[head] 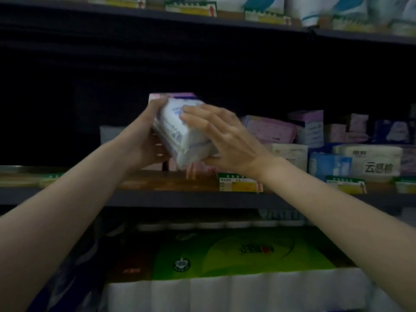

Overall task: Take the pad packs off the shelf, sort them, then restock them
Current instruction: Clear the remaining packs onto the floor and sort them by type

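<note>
A white pad pack with purple print [180,136] is held tilted above the middle shelf [171,183]. My left hand [146,140] grips its left side, fingers curled underneath. My right hand [222,136] holds its right side, fingers spread over the top and thumb under the bottom edge. Behind the pack a pink pack [173,95] shows its top edge. Several more pad packs stand on the shelf to the right, among them a pink one [270,129] and a white and blue box [309,129].
Price tags [240,182] line the shelf's front edge. The shelf's left part is dark. White and blue packs [333,163] stack at the right. Below, a green tissue pack [236,253] lies over white rolls [225,291]. Another shelf [225,16] runs above.
</note>
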`<control>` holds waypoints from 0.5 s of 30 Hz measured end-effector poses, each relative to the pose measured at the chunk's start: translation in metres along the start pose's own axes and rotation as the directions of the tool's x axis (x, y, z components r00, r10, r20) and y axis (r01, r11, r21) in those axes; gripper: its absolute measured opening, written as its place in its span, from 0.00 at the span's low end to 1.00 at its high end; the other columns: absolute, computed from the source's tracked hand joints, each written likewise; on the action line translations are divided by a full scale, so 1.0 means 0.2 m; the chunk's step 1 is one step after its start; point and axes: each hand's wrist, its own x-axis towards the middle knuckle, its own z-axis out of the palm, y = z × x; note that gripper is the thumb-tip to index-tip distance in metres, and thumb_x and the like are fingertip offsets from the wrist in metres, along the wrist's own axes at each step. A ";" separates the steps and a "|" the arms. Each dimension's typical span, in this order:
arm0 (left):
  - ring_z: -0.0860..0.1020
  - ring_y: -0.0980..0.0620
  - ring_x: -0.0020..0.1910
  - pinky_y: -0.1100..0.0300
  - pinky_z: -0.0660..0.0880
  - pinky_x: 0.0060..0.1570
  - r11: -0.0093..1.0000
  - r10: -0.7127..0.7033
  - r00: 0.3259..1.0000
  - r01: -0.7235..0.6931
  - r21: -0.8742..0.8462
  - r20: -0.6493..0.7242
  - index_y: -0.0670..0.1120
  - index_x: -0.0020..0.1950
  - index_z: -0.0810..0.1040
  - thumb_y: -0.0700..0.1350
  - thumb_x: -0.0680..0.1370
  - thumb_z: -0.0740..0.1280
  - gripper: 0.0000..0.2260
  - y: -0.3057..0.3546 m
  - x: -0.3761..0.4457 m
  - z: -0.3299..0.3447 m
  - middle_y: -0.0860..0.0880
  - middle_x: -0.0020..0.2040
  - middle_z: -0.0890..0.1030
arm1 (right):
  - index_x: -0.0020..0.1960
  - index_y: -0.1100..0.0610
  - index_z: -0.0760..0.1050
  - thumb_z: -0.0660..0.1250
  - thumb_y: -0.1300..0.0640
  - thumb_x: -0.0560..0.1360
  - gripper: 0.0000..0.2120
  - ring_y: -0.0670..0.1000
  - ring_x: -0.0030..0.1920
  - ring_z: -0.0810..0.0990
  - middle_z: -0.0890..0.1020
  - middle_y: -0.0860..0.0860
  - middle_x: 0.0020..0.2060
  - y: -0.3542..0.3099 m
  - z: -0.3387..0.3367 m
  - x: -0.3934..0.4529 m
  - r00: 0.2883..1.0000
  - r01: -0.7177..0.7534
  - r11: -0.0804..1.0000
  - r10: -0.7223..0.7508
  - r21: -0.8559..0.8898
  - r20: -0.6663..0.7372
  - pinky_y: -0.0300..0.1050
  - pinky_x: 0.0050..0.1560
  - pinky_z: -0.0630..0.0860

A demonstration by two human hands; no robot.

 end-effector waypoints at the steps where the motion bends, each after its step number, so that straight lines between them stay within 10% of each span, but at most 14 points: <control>1: 0.80 0.49 0.45 0.54 0.76 0.47 0.999 0.020 0.996 -0.017 0.042 -0.083 0.48 0.51 0.78 0.63 0.73 0.63 0.20 -0.01 0.01 -0.05 0.47 0.46 0.82 | 0.73 0.56 0.57 0.71 0.50 0.71 0.37 0.53 0.69 0.62 0.66 0.55 0.70 0.00 0.01 0.02 0.998 -0.037 0.994 0.031 0.107 0.057 0.44 0.69 0.58; 3: 0.80 0.49 0.45 0.55 0.76 0.43 0.996 0.066 0.968 -0.050 0.071 -0.242 0.48 0.54 0.77 0.60 0.72 0.64 0.19 0.00 0.01 -0.16 0.48 0.46 0.81 | 0.74 0.58 0.58 0.69 0.48 0.73 0.35 0.50 0.70 0.61 0.66 0.55 0.71 0.01 0.04 0.06 0.954 -0.273 0.915 0.218 0.298 0.204 0.36 0.68 0.55; 6: 0.81 0.46 0.47 0.55 0.76 0.38 0.985 0.174 0.895 -0.155 0.079 -0.410 0.45 0.63 0.73 0.57 0.71 0.68 0.25 0.06 0.01 -0.34 0.45 0.52 0.82 | 0.76 0.57 0.55 0.63 0.55 0.77 0.31 0.53 0.73 0.60 0.61 0.55 0.74 0.12 0.17 0.10 0.701 -0.646 0.735 0.464 0.206 0.542 0.40 0.69 0.57; 10: 0.81 0.46 0.48 0.53 0.78 0.42 0.957 0.291 0.890 -0.262 0.127 -0.351 0.45 0.66 0.70 0.56 0.70 0.69 0.28 0.07 -0.03 -0.40 0.45 0.54 0.81 | 0.76 0.50 0.51 0.67 0.58 0.74 0.36 0.58 0.69 0.65 0.62 0.56 0.72 0.19 0.27 0.15 0.285 -0.631 0.755 0.438 -0.177 0.853 0.48 0.64 0.68; 15: 0.82 0.48 0.46 0.52 0.79 0.45 0.864 0.430 0.895 -0.371 0.340 -0.117 0.50 0.58 0.73 0.53 0.70 0.68 0.19 0.05 -0.13 -0.34 0.48 0.49 0.81 | 0.57 0.53 0.74 0.67 0.55 0.73 0.13 0.60 0.62 0.70 0.75 0.58 0.60 0.13 0.20 0.15 0.550 -0.623 0.761 0.592 -0.183 0.589 0.49 0.59 0.68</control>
